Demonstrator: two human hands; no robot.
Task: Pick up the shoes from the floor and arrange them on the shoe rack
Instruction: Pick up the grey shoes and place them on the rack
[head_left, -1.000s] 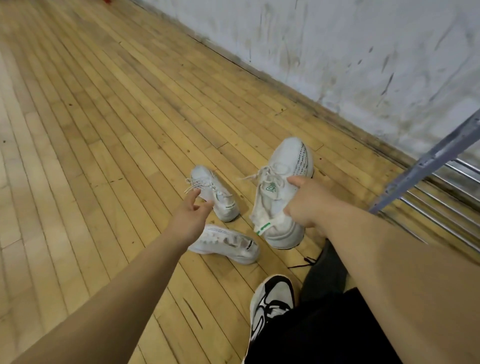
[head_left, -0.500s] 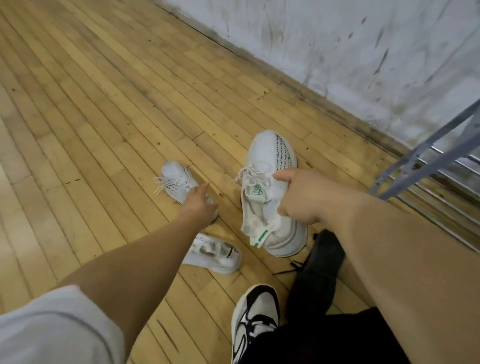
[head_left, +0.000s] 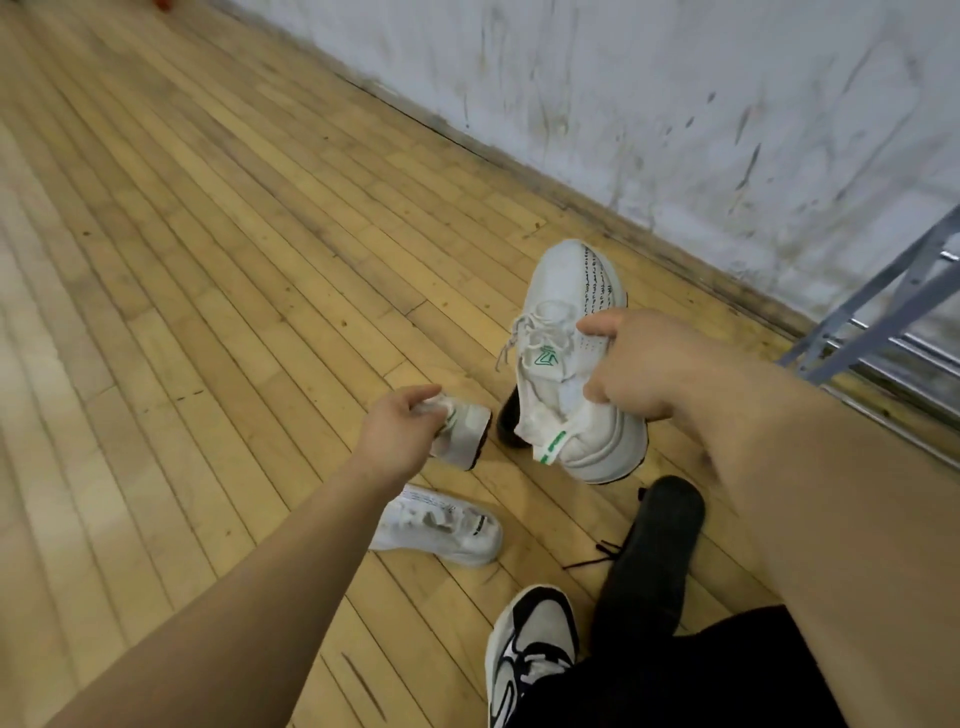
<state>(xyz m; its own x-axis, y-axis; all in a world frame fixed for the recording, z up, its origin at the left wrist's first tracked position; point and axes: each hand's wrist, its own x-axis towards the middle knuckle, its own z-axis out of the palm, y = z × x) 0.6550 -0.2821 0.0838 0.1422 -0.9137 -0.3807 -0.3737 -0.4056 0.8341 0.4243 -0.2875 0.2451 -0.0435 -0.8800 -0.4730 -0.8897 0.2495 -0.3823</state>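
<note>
My right hand (head_left: 639, 369) grips a large white sneaker (head_left: 566, 291) with green marks by its tongue and collar, held above the floor with its toe pointing away. My left hand (head_left: 400, 431) is closed on a smaller white sneaker (head_left: 465, 428), lifted off the floor and mostly hidden behind the hand. Another small white sneaker (head_left: 441, 525) lies on its side on the wooden floor below my left hand. A black shoe (head_left: 654, 551) with loose laces lies on the floor near my right arm. The grey metal shoe rack (head_left: 883, 322) stands at the right edge.
A scuffed white wall (head_left: 675, 104) runs diagonally across the top right. My own foot in a black-and-white sneaker (head_left: 530, 644) is at the bottom, beside my black trousers. Wooden floor (head_left: 182, 260) stretches away to the left.
My left hand reached the small white sneaker, closed on it and lifted it toward the right. My right hand has kept hold of the large sneaker.
</note>
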